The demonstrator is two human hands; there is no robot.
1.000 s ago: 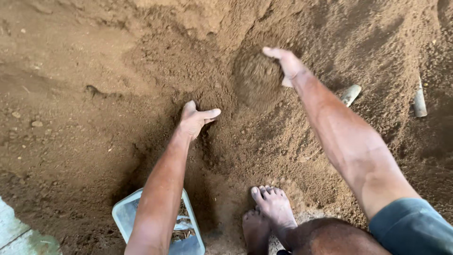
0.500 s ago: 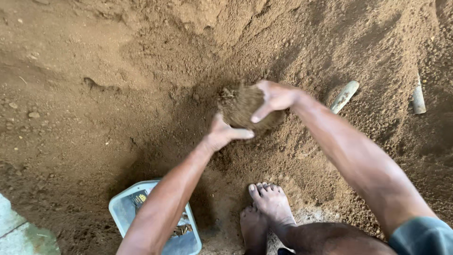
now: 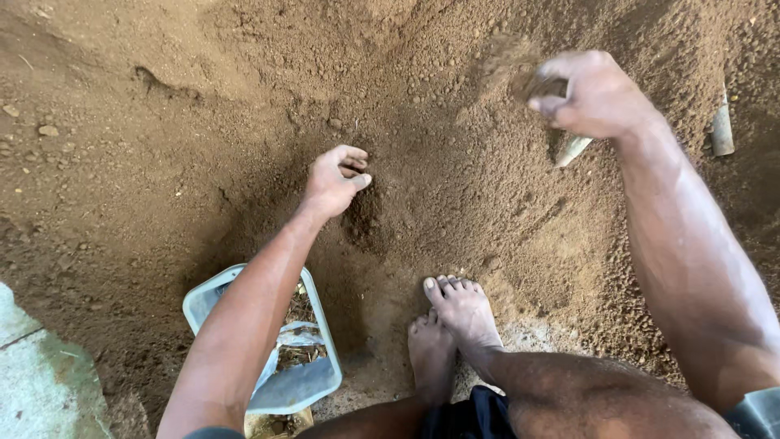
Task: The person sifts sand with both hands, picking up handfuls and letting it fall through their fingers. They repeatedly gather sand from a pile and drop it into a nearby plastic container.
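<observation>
Loose brown soil mound (image 3: 244,97), concrete slab (image 3: 41,382)

Arms: both bare from the forearms down, no watch or bands.
Left hand (image 3: 335,180): bare, no glove, dusted with soil.
Right hand (image 3: 591,93): bare, no glove or ring.
Feet (image 3: 451,325): bare, no shoes.
Clothing: dark shorts (image 3: 471,415); a grey-blue sleeve edge (image 3: 756,415) at the right shoulder, possibly a shirt.

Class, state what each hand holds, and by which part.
Right hand cups a clump of soil in curled fingers. Left hand holds nothing; its fingertips touch the heap.
</observation>
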